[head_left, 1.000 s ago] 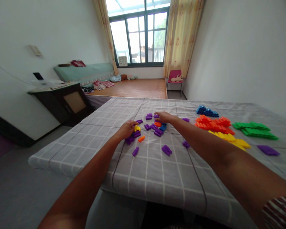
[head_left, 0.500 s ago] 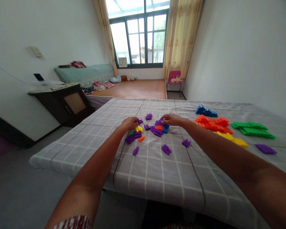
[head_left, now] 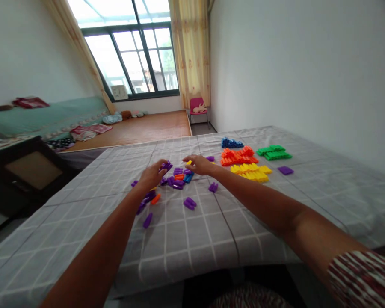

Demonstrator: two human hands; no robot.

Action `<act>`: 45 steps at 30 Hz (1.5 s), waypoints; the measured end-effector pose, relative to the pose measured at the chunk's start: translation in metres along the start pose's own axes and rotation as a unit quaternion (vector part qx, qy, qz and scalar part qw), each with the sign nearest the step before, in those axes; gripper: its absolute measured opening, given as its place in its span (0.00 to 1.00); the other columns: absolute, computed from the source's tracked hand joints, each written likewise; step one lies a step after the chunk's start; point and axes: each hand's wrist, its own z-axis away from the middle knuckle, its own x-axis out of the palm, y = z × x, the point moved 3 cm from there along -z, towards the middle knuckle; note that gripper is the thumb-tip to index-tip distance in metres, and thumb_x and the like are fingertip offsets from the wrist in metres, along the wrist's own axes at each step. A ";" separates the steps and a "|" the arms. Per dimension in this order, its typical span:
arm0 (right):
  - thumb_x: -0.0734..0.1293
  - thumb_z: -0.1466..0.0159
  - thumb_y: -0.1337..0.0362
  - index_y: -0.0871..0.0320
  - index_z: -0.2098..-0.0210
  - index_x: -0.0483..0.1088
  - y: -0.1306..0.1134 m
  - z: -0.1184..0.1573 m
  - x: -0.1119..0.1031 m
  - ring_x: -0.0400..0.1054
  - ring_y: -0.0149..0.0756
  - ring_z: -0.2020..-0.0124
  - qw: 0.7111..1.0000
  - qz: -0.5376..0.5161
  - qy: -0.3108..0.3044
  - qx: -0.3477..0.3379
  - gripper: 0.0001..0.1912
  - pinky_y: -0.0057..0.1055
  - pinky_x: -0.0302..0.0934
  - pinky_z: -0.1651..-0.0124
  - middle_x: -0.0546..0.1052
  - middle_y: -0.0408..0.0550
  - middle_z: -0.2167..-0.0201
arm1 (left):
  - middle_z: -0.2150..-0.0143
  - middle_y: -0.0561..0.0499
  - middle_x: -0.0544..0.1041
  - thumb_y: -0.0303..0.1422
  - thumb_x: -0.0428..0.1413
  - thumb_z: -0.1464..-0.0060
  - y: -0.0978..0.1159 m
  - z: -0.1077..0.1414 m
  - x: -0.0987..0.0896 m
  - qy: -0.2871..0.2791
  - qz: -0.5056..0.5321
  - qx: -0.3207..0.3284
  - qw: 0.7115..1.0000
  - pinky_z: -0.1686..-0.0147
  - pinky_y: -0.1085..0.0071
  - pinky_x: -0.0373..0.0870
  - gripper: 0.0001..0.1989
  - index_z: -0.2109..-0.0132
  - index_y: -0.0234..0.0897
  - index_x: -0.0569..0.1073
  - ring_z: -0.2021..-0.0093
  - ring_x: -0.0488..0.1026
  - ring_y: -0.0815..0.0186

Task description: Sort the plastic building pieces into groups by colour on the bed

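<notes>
Purple pieces (head_left: 177, 183) lie loosely in the middle of the checked cloth, with an orange piece (head_left: 179, 176) and a blue piece (head_left: 188, 177) among them. My left hand (head_left: 153, 173) is closed on purple pieces (head_left: 167, 166) at the far left of this pile. Just right of it, my right hand (head_left: 197, 164) hovers over the pile with thumb and fingers apart; a yellow piece (head_left: 189, 162) shows beside its fingertips. Nearer me lie a purple pair (head_left: 190, 203), a single purple piece (head_left: 148, 220) and another orange piece (head_left: 155, 199).
Sorted groups stand at the right: blue (head_left: 232, 143), orange (head_left: 239, 156), yellow (head_left: 252, 172), green (head_left: 273, 152) and purple (head_left: 285, 170). The cloth-covered table (head_left: 167, 244) has its front edge close to me. A bed (head_left: 147, 126) and a pink chair (head_left: 197, 105) are beyond.
The view has turned right, so the sorted groups sit nearer the middle. My right hand has opened away from the purple pieces. My left hand has moved closer to the pile's centre, holding purple pieces.
</notes>
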 end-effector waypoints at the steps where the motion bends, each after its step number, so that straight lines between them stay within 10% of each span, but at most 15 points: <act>1: 0.65 0.37 0.64 0.57 0.48 0.71 -0.005 0.002 -0.002 0.72 0.33 0.60 0.999 -0.030 0.016 -0.003 0.17 0.28 0.63 0.54 0.75 0.50 0.49 | 0.56 0.48 0.79 0.39 0.51 0.44 0.013 0.000 0.004 -0.007 0.044 0.024 0.999 0.62 0.67 0.70 0.18 0.47 0.43 0.69 0.62 0.77 0.62; 7: 0.65 0.37 0.63 0.57 0.56 0.73 -0.005 0.020 -0.015 0.71 0.36 0.57 0.978 -0.199 0.058 -0.035 0.11 0.30 0.64 0.53 0.78 0.44 0.58 | 0.61 0.48 0.77 0.40 0.60 0.52 0.079 -0.001 0.030 -0.026 0.329 0.051 0.943 0.67 0.67 0.73 0.20 0.55 0.36 0.67 0.67 0.77 0.64; 13: 0.70 0.43 0.59 0.59 0.55 0.72 0.033 0.048 -0.034 0.72 0.34 0.61 0.881 -0.470 0.049 0.034 0.17 0.33 0.68 0.56 0.78 0.48 0.61 | 0.63 0.51 0.74 0.37 0.66 0.60 0.109 0.001 0.048 -0.021 0.472 -0.002 0.881 0.65 0.67 0.73 0.21 0.61 0.34 0.67 0.67 0.75 0.68; 25: 0.68 0.40 0.62 0.58 0.60 0.71 0.065 0.065 -0.059 0.73 0.31 0.67 0.877 -0.436 0.149 0.137 0.09 0.31 0.70 0.62 0.79 0.48 0.66 | 0.71 0.51 0.76 0.39 0.69 0.66 0.115 0.018 0.061 -0.056 0.485 -0.064 0.870 0.70 0.75 0.64 0.24 0.61 0.31 0.74 0.71 0.70 0.72; 30: 0.69 0.41 0.61 0.59 0.60 0.72 0.093 0.101 -0.121 0.72 0.32 0.68 0.935 -0.317 0.090 0.130 0.11 0.29 0.69 0.64 0.78 0.49 0.68 | 0.64 0.47 0.78 0.44 0.66 0.62 0.101 0.022 0.045 -0.032 0.457 -0.063 0.887 0.68 0.71 0.68 0.29 0.54 0.33 0.74 0.68 0.73 0.67; 35: 0.71 0.44 0.57 0.60 0.63 0.73 0.175 0.191 -0.209 0.71 0.34 0.68 0.945 -0.215 0.071 0.237 0.14 0.31 0.68 0.63 0.78 0.50 0.67 | 0.60 0.47 0.77 0.43 0.65 0.60 0.102 0.018 0.039 -0.062 0.443 -0.040 0.894 0.63 0.66 0.72 0.33 0.47 0.35 0.71 0.66 0.74 0.67; 39: 0.73 0.50 0.55 0.61 0.66 0.74 0.240 0.257 -0.235 0.69 0.33 0.71 0.929 -0.150 0.042 0.336 0.17 0.31 0.66 0.68 0.77 0.50 0.71 | 0.59 0.48 0.76 0.41 0.63 0.55 0.150 0.000 0.053 -0.112 0.426 0.009 0.898 0.61 0.66 0.74 0.25 0.51 0.36 0.73 0.66 0.74 0.68; 45: 0.70 0.51 0.50 0.60 0.68 0.75 0.282 0.279 -0.204 0.66 0.32 0.75 0.938 -0.072 0.033 0.338 0.20 0.28 0.61 0.73 0.74 0.46 0.76 | 0.68 0.49 0.77 0.29 0.57 0.51 0.286 -0.033 0.102 -0.190 0.350 0.162 0.903 0.66 0.71 0.72 0.13 0.56 0.32 0.75 0.69 0.74 0.68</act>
